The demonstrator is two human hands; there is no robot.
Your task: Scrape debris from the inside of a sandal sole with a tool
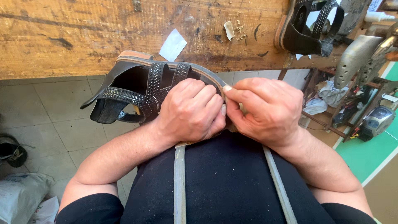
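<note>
Both hands work at the toe end of a black leather sandal (141,85) held on its side against the person's chest, just below the edge of a worn wooden counter (83,33). The left hand (191,111) is curled into a loose fist around the front of the sandal, fingers folded over the patterned, woven-look straps and the thumb tucked toward the sole edge. The right hand (267,108) meets it from the other side, its thumb and forefinger pinched together on the tan rim of the sole, the knuckles of the two hands touching. The sandal's heel strap and open back point away to the person's left, hanging over the tiled floor (49,116). On the counter lies a small white scrap of paper (173,44) just above the sandal, and a few pale shavings (229,30) lie further along. A second black sandal (309,27) rests at the far right of the counter, well apart from the hands. Beside it stands a metal shoe last (356,56), and lower right there is a cluttered rack (331,108) beside a green floor area. A dark shoe (11,151) lies on the tiles at the far left, above a white plastic bag (20,197).
</note>
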